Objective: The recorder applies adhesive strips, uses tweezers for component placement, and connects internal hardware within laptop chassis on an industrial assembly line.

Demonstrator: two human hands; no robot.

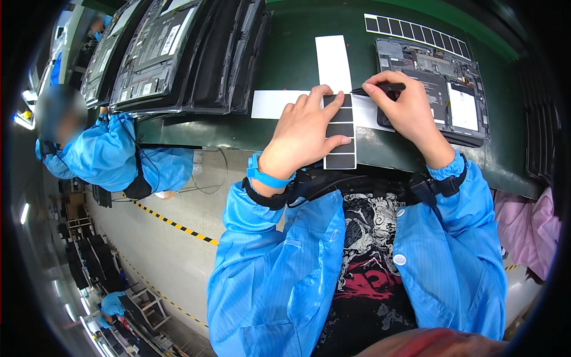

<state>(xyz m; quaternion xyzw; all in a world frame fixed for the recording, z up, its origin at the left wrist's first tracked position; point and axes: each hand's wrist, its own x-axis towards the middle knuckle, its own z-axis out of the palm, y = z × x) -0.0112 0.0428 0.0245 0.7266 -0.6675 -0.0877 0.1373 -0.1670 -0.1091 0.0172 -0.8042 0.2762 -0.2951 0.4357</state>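
Observation:
My left hand [304, 124] lies over the near end of a white-backed strip of black rectangular stickers [341, 130], its fingers spread and the thumb and fingertips resting on the strip. In my right hand [410, 108] are black tweezers [389, 89], gripped between thumb and fingers. Their tips point left, at the upper right corner of the strip. A blank white strip [334, 62] reaches away beyond the stickers, and another white strip [273, 105] lies left, partly under my left hand. To the right, an opened laptop base [437, 77] shows its inner parts.
Several laptop bases [160, 53] stand leaning in a row at the left of the green table [291, 35]. A second sticker strip [416, 35] lies behind the opened base. Dark panels [538, 113] stack at right. A person in blue [101, 146] is at left.

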